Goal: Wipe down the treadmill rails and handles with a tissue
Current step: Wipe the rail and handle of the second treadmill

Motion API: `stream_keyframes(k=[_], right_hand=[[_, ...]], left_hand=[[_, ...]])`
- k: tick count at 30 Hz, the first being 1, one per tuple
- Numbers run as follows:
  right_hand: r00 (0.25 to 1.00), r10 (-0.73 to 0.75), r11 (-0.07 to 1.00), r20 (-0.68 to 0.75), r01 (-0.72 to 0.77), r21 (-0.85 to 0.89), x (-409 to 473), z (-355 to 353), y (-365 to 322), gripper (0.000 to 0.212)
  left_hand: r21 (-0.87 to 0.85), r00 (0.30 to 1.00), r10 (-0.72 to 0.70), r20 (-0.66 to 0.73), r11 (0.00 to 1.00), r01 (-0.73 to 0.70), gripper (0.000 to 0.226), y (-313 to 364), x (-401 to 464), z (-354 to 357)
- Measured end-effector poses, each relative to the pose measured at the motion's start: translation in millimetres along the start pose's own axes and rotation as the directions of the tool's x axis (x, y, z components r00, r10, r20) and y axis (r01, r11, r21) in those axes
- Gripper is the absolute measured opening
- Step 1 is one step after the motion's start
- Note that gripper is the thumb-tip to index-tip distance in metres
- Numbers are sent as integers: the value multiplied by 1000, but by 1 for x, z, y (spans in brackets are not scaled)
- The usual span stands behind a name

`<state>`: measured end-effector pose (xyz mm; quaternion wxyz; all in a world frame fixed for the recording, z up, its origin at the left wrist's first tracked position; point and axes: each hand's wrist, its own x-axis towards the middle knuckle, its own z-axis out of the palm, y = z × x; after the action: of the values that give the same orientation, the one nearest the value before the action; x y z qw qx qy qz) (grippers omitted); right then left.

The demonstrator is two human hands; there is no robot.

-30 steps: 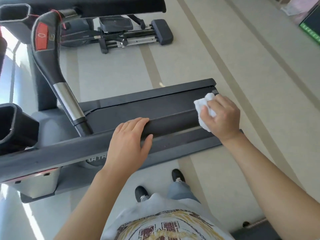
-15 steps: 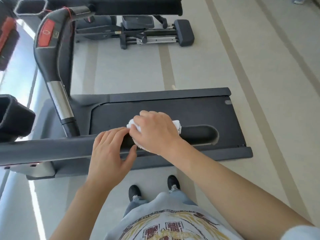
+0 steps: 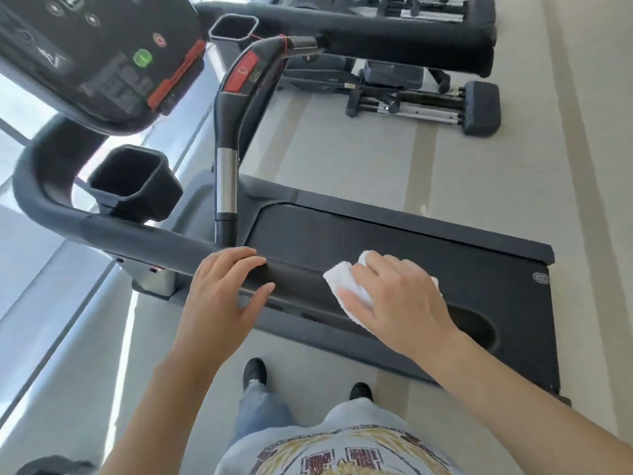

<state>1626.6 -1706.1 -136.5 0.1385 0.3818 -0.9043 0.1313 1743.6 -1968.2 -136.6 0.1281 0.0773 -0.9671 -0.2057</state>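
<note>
Moving away from the left hand (image 3: 224,296), the right hand (image 3: 399,303) has slid the tissue (image 3: 342,281) back along the treadmill side rail (image 3: 294,274) toward its far end. Its fingers curl over the white tissue and press it on the dark rail. The left hand rests on the same rail, fingers flat and holding nothing, well apart from the tissue. Behind them is the black treadmill belt (image 3: 394,241). Farther up stand a cup holder (image 3: 132,181) and the console (image 3: 89,56).
</note>
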Motion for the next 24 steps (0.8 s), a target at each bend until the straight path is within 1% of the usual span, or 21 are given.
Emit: stream_keyframes(k=[3,5,8,10,12,14,16,20,24], right_hand=[[999,6,1000,-52,-7,-4,24,19,-30,17],[998,8,1000,-63,-8,-1,43,31,-56,16],[996,-33,999,-88,30,-36,77,45,-99,26],[992,-56,997,-110,51,-50,101,55,-127,28],[992,-56,998,-113,54,-20,123,67,-154,30],[994,-43,999,-103,45,24,144,78,-179,39],[996,-23,999,-82,27,45,160,87,-196,43],[997,49,994,-52,-44,99,171,93,-203,32],[994,83,984,-77,-70,161,162,83,-199,18]], left_hand=[[-4,1000,-7,-31,1000,7,40,-17,3,-12],[-1,999,-5,-38,1000,5,39,-32,4,-22],[-11,999,15,-38,1000,-15,39,-64,8,-39],[-9,999,25,-39,1000,-26,39,-87,12,-48],[-9,999,32,-29,999,-32,38,-109,18,-56],[-31,998,55,-24,998,-56,38,-129,23,-62],[-61,997,69,-15,996,-70,43,-147,29,-67],[-97,993,120,-10,988,-121,42,-169,37,-67],[-113,979,202,15,973,-199,44,-171,39,-60]])
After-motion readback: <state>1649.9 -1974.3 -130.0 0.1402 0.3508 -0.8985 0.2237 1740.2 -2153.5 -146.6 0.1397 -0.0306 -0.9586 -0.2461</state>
